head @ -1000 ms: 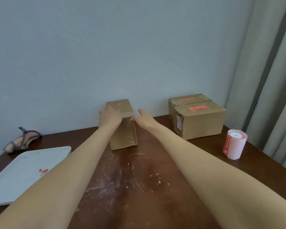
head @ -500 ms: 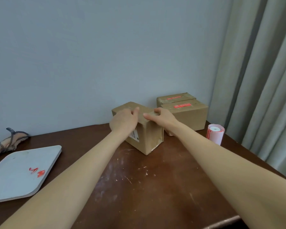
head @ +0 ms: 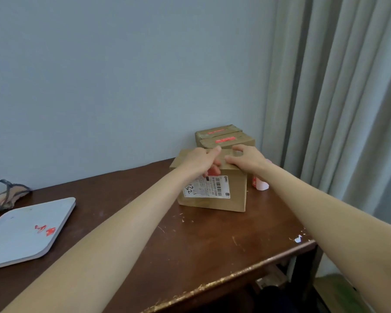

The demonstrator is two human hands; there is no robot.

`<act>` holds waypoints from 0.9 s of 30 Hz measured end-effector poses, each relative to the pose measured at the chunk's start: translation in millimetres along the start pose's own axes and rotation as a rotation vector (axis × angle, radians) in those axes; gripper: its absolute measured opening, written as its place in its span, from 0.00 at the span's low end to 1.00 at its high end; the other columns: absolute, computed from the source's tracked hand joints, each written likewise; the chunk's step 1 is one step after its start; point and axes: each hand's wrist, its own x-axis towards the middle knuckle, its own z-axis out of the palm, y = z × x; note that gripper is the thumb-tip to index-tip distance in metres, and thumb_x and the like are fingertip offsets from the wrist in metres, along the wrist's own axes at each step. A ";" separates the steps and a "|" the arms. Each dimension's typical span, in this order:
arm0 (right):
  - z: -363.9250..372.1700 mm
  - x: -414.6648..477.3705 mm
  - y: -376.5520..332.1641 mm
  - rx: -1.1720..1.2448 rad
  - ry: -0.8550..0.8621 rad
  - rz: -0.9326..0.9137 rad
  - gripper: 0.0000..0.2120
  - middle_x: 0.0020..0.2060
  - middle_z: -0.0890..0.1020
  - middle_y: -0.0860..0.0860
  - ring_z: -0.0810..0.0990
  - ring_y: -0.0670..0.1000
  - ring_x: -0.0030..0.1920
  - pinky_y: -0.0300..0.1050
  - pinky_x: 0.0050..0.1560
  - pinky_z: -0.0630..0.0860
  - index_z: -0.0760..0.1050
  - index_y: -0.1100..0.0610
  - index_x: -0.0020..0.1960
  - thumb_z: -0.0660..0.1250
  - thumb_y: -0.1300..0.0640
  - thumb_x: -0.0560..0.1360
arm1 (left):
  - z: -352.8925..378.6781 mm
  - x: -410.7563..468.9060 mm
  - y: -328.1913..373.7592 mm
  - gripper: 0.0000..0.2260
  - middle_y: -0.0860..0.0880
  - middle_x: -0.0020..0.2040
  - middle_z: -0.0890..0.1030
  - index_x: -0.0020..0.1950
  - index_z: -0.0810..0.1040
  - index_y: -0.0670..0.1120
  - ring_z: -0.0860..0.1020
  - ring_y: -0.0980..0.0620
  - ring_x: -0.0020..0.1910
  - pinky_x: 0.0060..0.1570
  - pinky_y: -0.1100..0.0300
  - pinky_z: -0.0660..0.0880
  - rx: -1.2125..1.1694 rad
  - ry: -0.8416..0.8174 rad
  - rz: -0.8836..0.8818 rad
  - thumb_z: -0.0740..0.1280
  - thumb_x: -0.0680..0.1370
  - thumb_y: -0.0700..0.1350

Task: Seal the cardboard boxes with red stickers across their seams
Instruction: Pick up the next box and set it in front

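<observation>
Now the cardboard box (head: 212, 197) has been swung round and drawn in under both hands, its shipping label (head: 207, 187) turned toward the person. The left hand (head: 200, 161) curls over its near top edge, gripping it; the right hand (head: 246, 158) rests spread on the top, holding nothing. Just beyond the hands sit 2 stickered boxes (head: 224, 138), and the sticker roll (head: 261, 185) stands beside the right wrist. So this box looks placed for sealing next.

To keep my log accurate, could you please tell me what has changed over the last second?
The labelled box has been swung round so its shipping label faces the camera, and moved right, in front of the two sealed boxes. The right hand, open beside it before, now rests on its top; the left hand stays on it. Those boxes, the sticker roll and the tray stayed put.
</observation>
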 end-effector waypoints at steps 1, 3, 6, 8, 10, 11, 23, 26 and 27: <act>-2.5 -1.6 3.6 -0.001 0.007 0.020 0.31 0.73 0.67 0.55 0.67 0.56 0.71 0.48 0.67 0.65 0.63 0.55 0.75 0.66 0.45 0.76 | -2.6 -1.0 0.5 0.21 0.54 0.39 0.82 0.49 0.82 0.45 0.73 0.60 0.33 0.37 0.62 0.70 -0.075 0.012 0.011 0.53 0.82 0.55; -7.5 -5.7 9.4 0.018 0.023 0.049 0.34 0.74 0.65 0.56 0.65 0.56 0.72 0.50 0.68 0.64 0.59 0.55 0.76 0.64 0.43 0.76 | -12.9 -0.3 -5.1 0.16 0.53 0.42 0.82 0.52 0.82 0.47 0.76 0.58 0.41 0.47 0.60 0.70 -0.113 0.186 0.068 0.55 0.82 0.51; -12.9 -12.8 15.2 0.063 0.063 0.016 0.38 0.74 0.65 0.54 0.65 0.55 0.73 0.55 0.71 0.63 0.60 0.53 0.76 0.65 0.37 0.73 | -27.3 1.2 -30.8 0.12 0.50 0.53 0.80 0.56 0.81 0.50 0.76 0.51 0.54 0.50 0.60 0.68 0.037 0.412 0.090 0.60 0.79 0.47; -14.3 -19.8 16.3 0.064 0.046 -0.034 0.40 0.74 0.63 0.53 0.63 0.54 0.73 0.55 0.73 0.61 0.62 0.52 0.75 0.68 0.35 0.69 | -29.2 0.1 -47.8 0.13 0.49 0.61 0.75 0.60 0.78 0.53 0.73 0.50 0.62 0.54 0.59 0.66 0.090 0.362 0.053 0.62 0.77 0.49; -11.6 -25.9 17.0 0.010 -0.004 -0.090 0.42 0.76 0.60 0.52 0.61 0.52 0.74 0.51 0.73 0.59 0.63 0.51 0.75 0.72 0.36 0.67 | -24.1 -6.0 -56.7 0.17 0.47 0.67 0.69 0.65 0.74 0.54 0.69 0.49 0.67 0.57 0.58 0.65 0.094 0.239 0.012 0.64 0.76 0.51; -9.2 -28.9 16.7 -0.033 -0.025 -0.111 0.42 0.76 0.58 0.51 0.60 0.52 0.75 0.51 0.72 0.58 0.63 0.50 0.75 0.73 0.37 0.67 | -20.6 -8.9 -59.5 0.20 0.47 0.69 0.66 0.68 0.72 0.54 0.67 0.48 0.69 0.59 0.57 0.65 0.080 0.178 0.002 0.65 0.76 0.51; -23.4 -33.1 13.3 -0.020 0.002 -0.126 0.11 0.52 0.81 0.42 0.78 0.47 0.57 0.49 0.60 0.75 0.80 0.40 0.52 0.66 0.38 0.73 | -24.4 -23.9 -59.3 0.17 0.50 0.63 0.76 0.63 0.77 0.55 0.73 0.53 0.59 0.59 0.55 0.70 -0.017 0.234 0.109 0.69 0.74 0.53; -21.0 -31.3 14.8 0.003 0.029 -0.118 0.13 0.53 0.81 0.44 0.77 0.48 0.56 0.47 0.58 0.75 0.80 0.43 0.53 0.65 0.39 0.74 | -20.6 -21.4 -57.2 0.15 0.52 0.58 0.78 0.60 0.78 0.55 0.73 0.56 0.52 0.54 0.57 0.71 -0.021 0.263 0.096 0.69 0.74 0.54; -18.9 -30.7 15.1 0.020 0.044 -0.112 0.14 0.53 0.81 0.45 0.77 0.48 0.56 0.46 0.57 0.74 0.80 0.44 0.55 0.65 0.39 0.74 | -18.4 -20.5 -57.1 0.14 0.53 0.57 0.78 0.59 0.78 0.55 0.73 0.56 0.51 0.53 0.58 0.71 -0.025 0.272 0.090 0.70 0.74 0.54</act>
